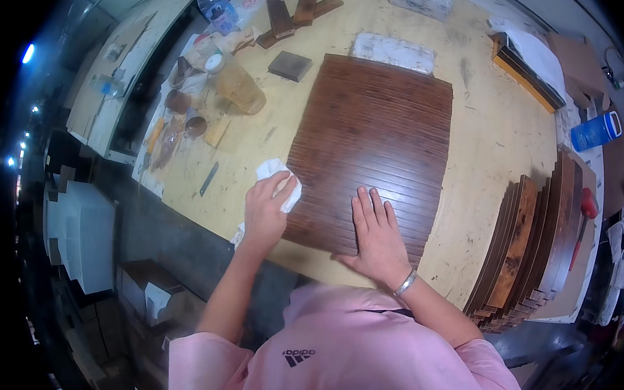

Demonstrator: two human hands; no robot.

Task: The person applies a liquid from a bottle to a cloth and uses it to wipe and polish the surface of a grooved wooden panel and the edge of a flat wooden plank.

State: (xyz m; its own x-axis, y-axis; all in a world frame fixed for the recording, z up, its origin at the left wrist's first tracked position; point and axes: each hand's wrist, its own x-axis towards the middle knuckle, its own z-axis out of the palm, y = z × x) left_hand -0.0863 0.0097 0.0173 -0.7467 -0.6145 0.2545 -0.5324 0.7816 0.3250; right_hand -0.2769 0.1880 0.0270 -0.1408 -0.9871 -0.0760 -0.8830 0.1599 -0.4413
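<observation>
Along the near edge of a pale workbench [489,136], a dark brown slatted panel [372,128] lies flat, its grooves running crosswise, its surface catching a sheen of light near the right hand [383,244]. Whether one board or many strips laid edge to edge, cannot tell. Left hand [263,208] at the panel's left edge, fingers bent and clamped on a crumpled white cloth [271,168], which overlaps that edge. Right hand laid palm down on the near part of the panel, fingers extended and close together, thumb spread away; grips nothing. Metal bracelet [405,282] on the right wrist. Just beyond the panel's far edge, a white block [393,52]; off its far left corner, a small dark slab [290,65]. Farther left, a jar [241,91] of yellowish contents with a white lid, upright among small brown cups; nearer, a thin blade [209,179] lying by itself. To the right, well apart from the panel, a row of brown planks [516,244], packed side by side; a red-handled tool [588,204] beside them.
</observation>
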